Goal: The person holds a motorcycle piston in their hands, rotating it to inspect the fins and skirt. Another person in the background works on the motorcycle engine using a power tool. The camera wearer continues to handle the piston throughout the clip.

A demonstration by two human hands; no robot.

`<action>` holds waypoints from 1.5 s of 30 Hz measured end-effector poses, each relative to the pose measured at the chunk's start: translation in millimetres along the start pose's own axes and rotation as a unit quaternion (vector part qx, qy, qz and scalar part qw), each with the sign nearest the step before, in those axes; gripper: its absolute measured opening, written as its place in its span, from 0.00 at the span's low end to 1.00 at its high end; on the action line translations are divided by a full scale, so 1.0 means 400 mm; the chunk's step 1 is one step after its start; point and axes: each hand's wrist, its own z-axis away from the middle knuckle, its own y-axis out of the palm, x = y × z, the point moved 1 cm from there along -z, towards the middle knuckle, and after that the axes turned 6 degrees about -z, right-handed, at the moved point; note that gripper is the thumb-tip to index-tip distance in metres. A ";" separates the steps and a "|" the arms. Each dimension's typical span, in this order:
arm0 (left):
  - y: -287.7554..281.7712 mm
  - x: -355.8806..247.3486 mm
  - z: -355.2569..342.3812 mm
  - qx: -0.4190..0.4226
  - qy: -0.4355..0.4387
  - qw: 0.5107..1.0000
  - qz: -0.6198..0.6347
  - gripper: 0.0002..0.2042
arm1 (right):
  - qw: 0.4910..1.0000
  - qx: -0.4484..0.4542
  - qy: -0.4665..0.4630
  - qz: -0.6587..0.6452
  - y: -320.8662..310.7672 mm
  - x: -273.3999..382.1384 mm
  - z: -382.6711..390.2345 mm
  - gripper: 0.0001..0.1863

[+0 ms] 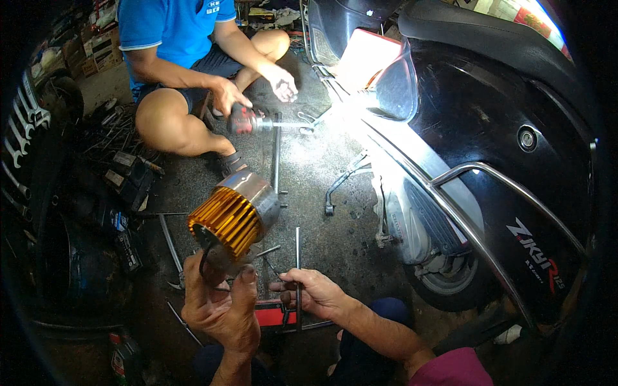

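My left hand point(222, 309) is closed around the lower end of a cylindrical part with gold cooling fins point(235, 222) and a silver metal ring. A black cable loops near the fingers. To its right, my right hand point(312, 293) pinches a slim metal rod point(298, 248) standing nearly upright, its lower part dark. A thinner dark piece also shows by those fingertips; whether it is held I cannot tell. Across from me, a squatting person in a blue shirt point(174, 32) grips a red and black power driver point(244, 120) with a long shaft, pointed toward the scooter.
A black scooter point(476, 122) with a chrome side rail point(444, 225) fills the right side. On the floor lie a long metal bar point(277, 154), a hammer point(170, 244) and a red and black object point(277, 315). Wrenches point(29, 122) hang at the left, near dark batteries point(129, 180).
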 end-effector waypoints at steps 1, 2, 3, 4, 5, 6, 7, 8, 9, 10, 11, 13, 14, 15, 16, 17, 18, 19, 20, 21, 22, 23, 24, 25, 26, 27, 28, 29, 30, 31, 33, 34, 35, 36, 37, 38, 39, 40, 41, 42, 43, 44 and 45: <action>0.000 0.000 0.000 -0.003 0.010 1.000 -0.005 0.20 | 1.000 -0.011 0.003 0.001 0.007 0.001 0.006 0.09; -0.001 0.001 0.000 0.002 0.011 1.000 -0.002 0.20 | 1.000 -0.023 0.006 0.002 0.011 0.001 0.008 0.09; -0.004 0.002 0.000 0.006 0.011 1.000 0.003 0.20 | 0.999 -0.034 0.001 0.012 0.012 -0.001 0.006 0.10; -0.003 0.003 0.001 0.011 0.012 1.000 0.007 0.20 | 0.999 -0.045 -0.005 0.023 0.013 -0.006 0.003 0.11; -0.001 0.001 0.002 0.018 0.009 1.000 0.014 0.20 | 0.998 -0.056 -0.010 0.033 0.011 -0.009 0.001 0.12; 0.002 -0.001 0.003 0.024 0.006 0.999 0.021 0.20 | 0.998 -0.045 -0.007 0.038 0.004 -0.010 -0.001 0.12; 0.005 -0.002 0.004 0.030 0.003 0.999 0.028 0.20 | 0.998 -0.035 -0.003 0.043 -0.006 -0.011 -0.006 0.12; 0.010 -0.003 0.006 0.026 -0.002 0.999 0.038 0.20 | 0.999 -0.024 0.000 0.048 -0.011 -0.011 -0.008 0.12; 0.013 -0.002 0.006 0.021 -0.005 0.999 0.045 0.20 | 0.998 -0.043 -0.005 0.044 -0.005 -0.013 -0.007 0.12; 0.014 -0.002 0.005 0.015 -0.008 0.998 0.052 0.20 | 0.997 -0.061 -0.010 0.040 0.005 -0.017 -0.005 0.12; 0.013 -0.003 0.002 0.012 0.000 0.999 0.046 0.20 | 0.996 -0.079 -0.015 0.037 0.011 -0.019 -0.004 0.11; 0.009 -0.006 -0.004 0.007 0.016 0.999 0.036 0.20 | 0.998 -0.053 -0.010 0.029 -0.006 -0.021 -0.012 0.11; 0.003 -0.007 -0.007 0.003 0.017 1.000 0.020 0.19 | 0.999 -0.041 -0.008 0.025 -0.014 -0.021 -0.015 0.11; -0.003 -0.006 -0.008 0.000 0.018 1.000 0.004 0.19 | 0.999 -0.033 -0.002 0.019 -0.016 -0.022 -0.016 0.10; -0.008 -0.006 -0.009 -0.003 0.019 1.000 -0.011 0.19 | 1.000 -0.026 0.003 0.013 -0.017 -0.023 -0.017 0.09; -0.011 -0.007 -0.010 -0.005 0.014 1.000 -0.009 0.19 | 1.000 -0.018 0.009 0.007 -0.017 -0.023 -0.017 0.08; -0.015 -0.007 -0.010 -0.008 0.010 1.000 -0.007 0.19 | 1.000 -0.020 0.013 0.008 -0.017 -0.024 -0.018 0.08; -0.018 -0.007 -0.011 -0.011 0.006 1.000 -0.005 0.19 | 1.000 -0.021 0.018 0.008 -0.016 -0.025 -0.019 0.07; -0.018 -0.008 -0.012 -0.018 0.005 1.000 0.001 0.18 | 0.999 -0.023 0.022 0.009 -0.014 -0.026 -0.021 0.07; -0.016 -0.010 -0.013 -0.025 0.005 1.000 0.007 0.18 | 0.999 -0.039 0.018 0.022 -0.002 -0.028 -0.017 0.07; -0.015 -0.011 -0.013 -0.033 0.005 0.999 0.013 0.18 | 0.998 -0.055 0.015 0.034 0.017 -0.029 -0.008 0.06; -0.016 -0.011 -0.012 -0.035 0.003 0.999 0.012 0.18 | 0.996 -0.070 0.011 0.047 0.028 -0.030 -0.005 0.06; -0.018 -0.012 -0.010 -0.035 0.000 0.999 0.013 0.17 | 0.997 -0.061 0.013 0.042 0.018 -0.033 -0.012 0.06; -0.018 -0.012 -0.010 -0.035 -0.003 0.999 0.014 0.17 | 0.998 -0.051 0.015 0.035 -0.007 -0.041 -0.026 0.06; -0.018 -0.012 -0.012 -0.037 0.004 0.999 0.004 0.17 | 0.999 -0.042 0.017 0.028 -0.025 -0.045 -0.035 0.06; -0.017 -0.012 -0.014 -0.040 0.011 0.999 -0.006 0.17 | 0.999 -0.034 0.022 0.031 -0.034 -0.045 -0.039 0.07; -0.016 -0.012 -0.016 -0.042 0.018 0.999 -0.016 0.16 | 0.999 -0.027 0.027 0.034 -0.040 -0.045 -0.041 0.07; -0.015 -0.011 -0.019 -0.056 0.002 0.998 -0.012 0.16 | 0.999 -0.019 0.032 0.036 -0.043 -0.044 -0.041 0.07; -0.016 -0.007 -0.022 -0.071 -0.015 0.997 -0.010 0.16 | 0.998 -0.030 0.033 0.046 -0.035 -0.041 -0.038 0.08; -0.018 -0.002 -0.024 -0.086 -0.032 0.996 -0.007 0.15 | 0.997 -0.042 0.033 0.055 -0.019 -0.037 -0.030 0.08; -0.021 0.012 -0.029 -0.099 -0.024 0.995 -0.005 0.15 | 0.996 -0.050 0.033 0.061 -0.014 -0.035 -0.027 0.08; -0.020 0.015 -0.031 -0.105 -0.019 0.994 -0.004 0.15 | 0.997 -0.047 0.032 0.056 -0.018 -0.036 -0.028 0.08; -0.020 0.011 -0.031 -0.112 -0.022 0.993 -0.004 0.15 | 0.997 -0.045 0.031 0.052 -0.021 -0.036 -0.029 0.09; -0.020 0.006 -0.031 -0.118 -0.024 0.993 -0.005 0.14 | 0.997 -0.044 0.028 0.050 -0.021 -0.035 -0.027 0.08; -0.019 0.003 -0.031 -0.125 -0.027 0.992 -0.006 0.14 | 0.998 -0.044 0.026 0.047 -0.019 -0.034 -0.025 0.08; -0.018 0.003 -0.032 -0.129 -0.007 0.991 -0.016 0.15 | 0.998 -0.044 0.023 0.044 -0.016 -0.033 -0.022 0.07; -0.018 0.004 -0.033 -0.134 0.014 0.991 -0.026 0.15 | 0.998 -0.041 0.020 0.046 -0.015 -0.032 -0.020 0.07; -0.017 0.004 -0.033 -0.138 0.034 0.989 -0.037 0.15 | 0.998 -0.038 0.017 0.048 -0.013 -0.031 -0.018 0.07; -0.015 0.002 -0.031 -0.140 0.024 0.990 -0.024 0.15 | 0.998 -0.035 0.013 0.051 -0.011 -0.031 -0.015 0.07; -0.013 -0.003 -0.030 -0.141 0.013 0.990 -0.010 0.15 | 0.998 -0.039 0.016 0.048 -0.006 -0.030 -0.011 0.08; -0.011 -0.005 -0.029 -0.142 0.002 0.990 0.003 0.15 | 0.998 -0.042 0.018 0.046 -0.001 -0.028 -0.006 0.09; -0.013 -0.002 -0.029 -0.141 0.005 0.990 -0.018 0.15 | 0.998 -0.045 0.020 0.043 0.001 -0.028 -0.004 0.09; -0.016 0.001 -0.029 -0.139 0.009 0.989 -0.039 0.15 | 0.998 -0.048 0.020 0.044 -0.001 -0.028 -0.004 0.10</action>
